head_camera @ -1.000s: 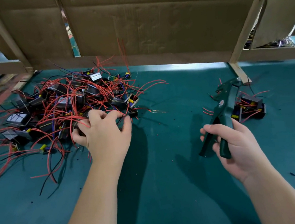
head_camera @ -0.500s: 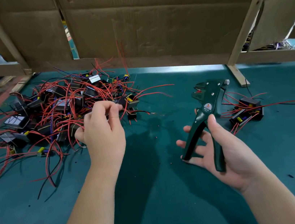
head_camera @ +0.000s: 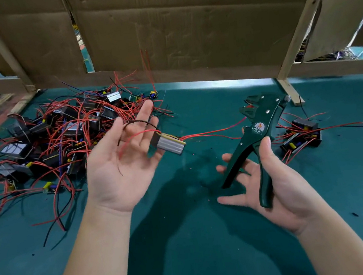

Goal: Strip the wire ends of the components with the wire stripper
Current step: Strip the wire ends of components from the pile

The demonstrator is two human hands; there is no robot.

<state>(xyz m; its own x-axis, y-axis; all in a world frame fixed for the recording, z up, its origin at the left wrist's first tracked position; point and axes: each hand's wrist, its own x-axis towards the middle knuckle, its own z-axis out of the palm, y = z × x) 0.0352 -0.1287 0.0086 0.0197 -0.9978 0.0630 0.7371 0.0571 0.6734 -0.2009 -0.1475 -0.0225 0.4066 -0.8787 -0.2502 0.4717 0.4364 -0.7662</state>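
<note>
My left hand (head_camera: pixel 120 174) is palm up above the green table, fingers spread and nearly straight. A small component (head_camera: pixel 169 144) with a ribbed grey body rests at its fingertips. The component's red and black wires loop over the palm, and two red wires run right toward the stripper's jaws. My right hand (head_camera: pixel 284 193) holds the dark green wire stripper (head_camera: pixel 256 131) with the thumb over one handle and the fingers spread under the other. The stripper's handles are apart and its jaws point up and away.
A big tangled pile of black components with red and black wires (head_camera: pixel 55 141) lies at the left. A small group of components (head_camera: pixel 299 137) lies right of the stripper. A cardboard wall (head_camera: pixel 184 32) on a wooden frame with a foot (head_camera: pixel 290 91) closes the back of the green table (head_camera: pixel 190 241).
My left hand has pulled one component out of the pile, turned palm up and moved right. My right hand has lifted the stripper and brought it closer to the left hand.
</note>
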